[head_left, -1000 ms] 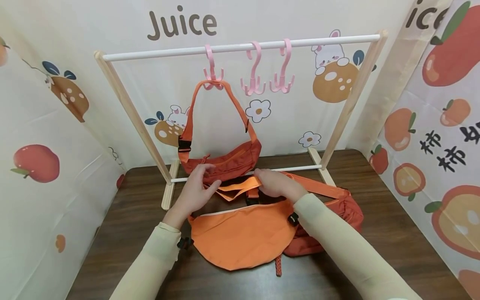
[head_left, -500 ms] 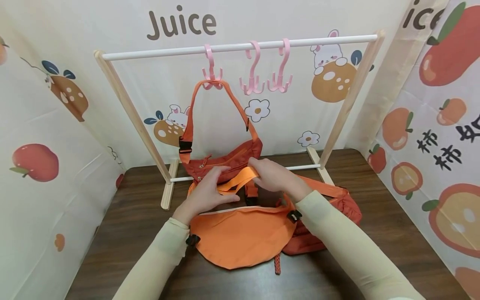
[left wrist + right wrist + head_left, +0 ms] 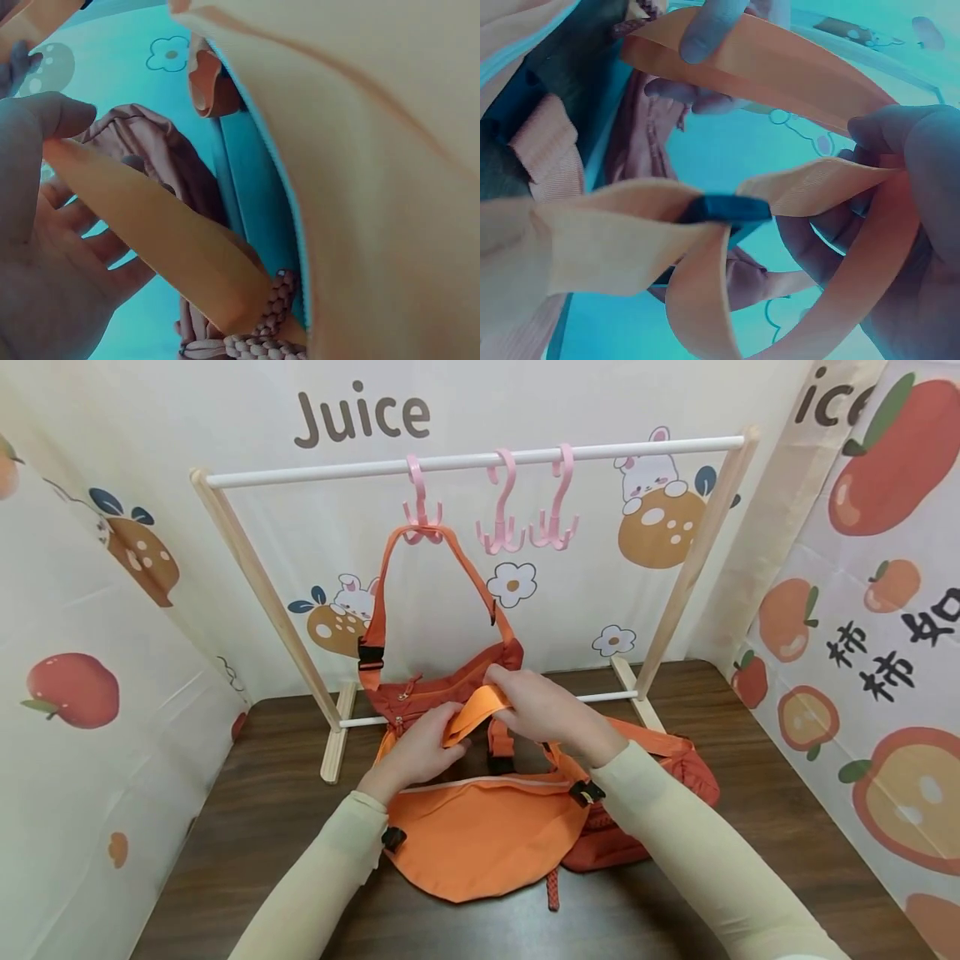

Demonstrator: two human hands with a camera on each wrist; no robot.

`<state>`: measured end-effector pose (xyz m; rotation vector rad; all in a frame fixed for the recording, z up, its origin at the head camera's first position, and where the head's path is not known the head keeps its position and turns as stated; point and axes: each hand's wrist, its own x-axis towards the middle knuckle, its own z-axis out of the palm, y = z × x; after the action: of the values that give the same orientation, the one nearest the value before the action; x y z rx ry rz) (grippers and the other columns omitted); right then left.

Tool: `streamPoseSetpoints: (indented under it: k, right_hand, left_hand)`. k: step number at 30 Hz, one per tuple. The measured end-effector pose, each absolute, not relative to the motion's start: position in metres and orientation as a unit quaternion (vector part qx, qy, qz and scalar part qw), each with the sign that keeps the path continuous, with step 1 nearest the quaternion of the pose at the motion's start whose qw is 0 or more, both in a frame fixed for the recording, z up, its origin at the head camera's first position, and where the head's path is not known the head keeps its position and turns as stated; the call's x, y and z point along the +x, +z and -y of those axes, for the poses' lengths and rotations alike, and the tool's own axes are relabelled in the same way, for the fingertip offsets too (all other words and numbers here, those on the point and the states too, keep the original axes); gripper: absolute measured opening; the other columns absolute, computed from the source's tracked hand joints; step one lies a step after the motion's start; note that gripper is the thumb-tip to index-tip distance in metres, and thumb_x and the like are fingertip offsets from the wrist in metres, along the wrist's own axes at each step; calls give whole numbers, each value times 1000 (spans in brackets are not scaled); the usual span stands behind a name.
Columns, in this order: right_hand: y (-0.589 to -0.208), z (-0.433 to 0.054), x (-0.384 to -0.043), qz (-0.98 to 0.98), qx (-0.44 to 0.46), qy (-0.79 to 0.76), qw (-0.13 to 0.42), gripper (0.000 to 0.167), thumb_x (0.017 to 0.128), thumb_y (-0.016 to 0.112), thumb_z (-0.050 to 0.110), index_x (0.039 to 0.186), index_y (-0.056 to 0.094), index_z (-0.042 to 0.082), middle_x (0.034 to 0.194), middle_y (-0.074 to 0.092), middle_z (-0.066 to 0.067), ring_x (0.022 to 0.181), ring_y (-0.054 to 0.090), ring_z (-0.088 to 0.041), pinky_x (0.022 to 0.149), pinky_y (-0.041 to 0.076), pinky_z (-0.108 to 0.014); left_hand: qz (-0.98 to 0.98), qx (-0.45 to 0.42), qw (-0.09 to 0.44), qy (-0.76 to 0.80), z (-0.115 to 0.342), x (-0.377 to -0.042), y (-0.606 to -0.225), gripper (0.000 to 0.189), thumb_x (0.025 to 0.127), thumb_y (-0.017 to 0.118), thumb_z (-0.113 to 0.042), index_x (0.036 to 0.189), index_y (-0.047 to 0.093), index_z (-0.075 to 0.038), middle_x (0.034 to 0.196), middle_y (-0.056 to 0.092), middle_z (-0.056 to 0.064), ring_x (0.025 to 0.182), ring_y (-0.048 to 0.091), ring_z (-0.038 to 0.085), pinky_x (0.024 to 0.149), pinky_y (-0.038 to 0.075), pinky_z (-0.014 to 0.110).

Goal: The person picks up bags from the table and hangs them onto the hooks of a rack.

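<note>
An orange waist bag (image 3: 483, 839) lies flat on the dark wooden table, its zipper edge facing the rack. Its orange strap (image 3: 480, 710) is lifted above the bag and runs between both hands. My left hand (image 3: 420, 747) pinches the strap, thumb on one side and fingers on the other. Nearer the hanging bag, my right hand (image 3: 536, 706) holds gathered turns of the same strap. In the right wrist view a dark buckle (image 3: 739, 210) sits on the strap close to the right hand. Just behind both hands, a red waist bag (image 3: 442, 689) hangs by its strap.
A wooden rack with a white rod (image 3: 307, 472) stands at the back. The left pink hook (image 3: 422, 497) carries the red bag; two more pink hooks (image 3: 501, 506) hang to its right. Another red bag (image 3: 607, 847) lies partly under the orange one, beside the right forearm.
My left hand has moved right and away from me, going from relaxed fingers near the strap to pinching it. The right hand has raised the strap and shifted slightly left.
</note>
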<state>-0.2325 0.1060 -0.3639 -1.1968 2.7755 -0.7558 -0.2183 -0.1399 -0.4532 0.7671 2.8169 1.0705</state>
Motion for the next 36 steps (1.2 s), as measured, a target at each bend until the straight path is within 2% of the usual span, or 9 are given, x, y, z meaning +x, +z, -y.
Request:
streamPoseSetpoints:
  k: [4,7,13,15,18,22,26,32,36]
  right_hand:
    - [-352,-109,-228,-883,-380,-277,18,18,102,65,7,115,55,13,84,60,0,64,54,-16,61,47,-32]
    - [-344,-110,-227,-876,-380,-297,18,19,101,64,5,116,56,13,85,61,0,65,55,-16,62,48,-33]
    - [-336,-111,-226,-868,-380,-318,9,20,101,67,5,118,57,10,88,62,-2,65,56,-17,62,49,-34]
    - [-334,-111,-225,-868,-374,-326,9,22,101,67,6,120,57,10,91,63,-3,67,57,-18,62,50,-35]
    - [-333,-112,-225,-867,-367,-337,14,25,102,67,6,124,57,10,96,63,-5,69,58,-19,64,51,-36]
    - [-332,-113,-227,-863,-363,-351,19,26,102,66,5,126,58,10,99,64,-5,72,57,-19,66,51,-36]
    - [-330,-113,-227,-860,-361,-361,14,25,101,65,5,125,59,11,95,63,-5,69,56,-20,65,49,-37]
    - [-325,-113,-227,-860,-352,-369,5,25,102,63,6,127,59,11,98,64,-5,69,56,-21,63,49,-37]
    - [-322,-114,-226,-858,-350,-376,-3,29,102,63,8,131,61,12,106,65,-4,76,57,-21,68,50,-38]
  left_hand:
    - [-898,236,-6,371,142,-217,-449,30,101,74,-13,127,60,-12,101,62,0,83,58,19,75,52,38]
    - [-894,232,-30,382,143,-217,-445,19,102,72,-12,118,62,-13,94,62,0,79,56,20,71,50,37]
    - [-893,231,-59,382,147,-215,-435,15,104,69,-11,118,64,-10,104,68,4,89,60,21,83,51,41]
    - [-890,229,-58,390,149,-213,-431,16,105,66,-7,121,65,-8,104,70,8,89,63,21,86,52,43]
    - [-883,224,-51,409,152,-212,-425,17,106,61,-4,122,64,-7,98,71,13,83,64,20,83,53,43]
    - [-871,218,-29,440,155,-210,-419,14,108,55,-4,119,62,-9,89,70,15,67,60,21,66,53,38]
    - [-854,212,5,474,158,-206,-415,14,111,51,-6,121,60,-7,83,69,12,62,63,29,55,52,36]
    - [-831,209,22,515,159,-203,-411,13,114,51,-13,122,60,-8,72,65,12,67,65,45,59,53,37]
    - [-824,214,11,525,160,-201,-405,11,114,51,-12,119,61,-12,73,61,13,63,63,38,65,55,44]
